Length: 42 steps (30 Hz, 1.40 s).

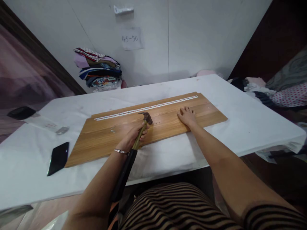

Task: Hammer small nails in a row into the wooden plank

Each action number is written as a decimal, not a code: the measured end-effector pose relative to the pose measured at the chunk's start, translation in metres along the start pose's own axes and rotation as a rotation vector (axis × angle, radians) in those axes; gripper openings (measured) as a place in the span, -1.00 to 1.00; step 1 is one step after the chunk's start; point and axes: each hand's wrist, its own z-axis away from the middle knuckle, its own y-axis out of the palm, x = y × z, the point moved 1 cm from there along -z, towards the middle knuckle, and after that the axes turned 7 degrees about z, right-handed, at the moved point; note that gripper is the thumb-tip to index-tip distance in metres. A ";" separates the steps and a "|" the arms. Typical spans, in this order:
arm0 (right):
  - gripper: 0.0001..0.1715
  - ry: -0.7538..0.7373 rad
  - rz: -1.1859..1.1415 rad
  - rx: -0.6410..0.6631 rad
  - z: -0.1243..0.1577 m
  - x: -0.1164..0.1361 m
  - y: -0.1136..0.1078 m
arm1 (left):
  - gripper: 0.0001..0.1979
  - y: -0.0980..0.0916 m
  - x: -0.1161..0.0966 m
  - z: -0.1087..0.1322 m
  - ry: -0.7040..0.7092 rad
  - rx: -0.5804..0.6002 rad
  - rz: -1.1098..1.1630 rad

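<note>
My left hand is wrapped round the upper handle of a claw hammer, just below its rusty head. The black grip hangs back toward my body. Beneath lies a wood-grain board, and a short row of small dark marks runs to the right of the hammer head. Fingers spread, my right hand rests flat on the board's right half. A few thin nails lie on the board left of my left hand. Along the far side run pale strips.
A white-covered table carries the board. At the left are a black phone and a clear plastic piece. Folded clothes are stacked at the back near the wall, under a paper sign. More cloth lies at the right.
</note>
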 end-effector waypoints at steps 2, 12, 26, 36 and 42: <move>-0.38 -0.005 -0.003 -0.006 0.000 0.000 0.000 | -0.71 0.000 0.000 -0.001 -0.016 0.001 -0.008; -0.38 -0.001 -0.013 -0.011 0.000 0.000 0.000 | -0.73 0.000 0.000 0.002 -0.005 0.020 0.009; -0.38 0.002 -0.004 -0.004 0.002 0.001 -0.003 | -0.72 0.002 0.000 0.000 -0.012 0.022 0.001; -0.39 0.001 -0.017 -0.009 0.002 0.000 -0.002 | -0.72 0.001 0.000 0.002 -0.002 0.024 0.032; -0.39 0.006 -0.028 -0.012 0.002 0.001 -0.003 | -0.72 0.000 -0.002 0.003 0.017 0.056 0.048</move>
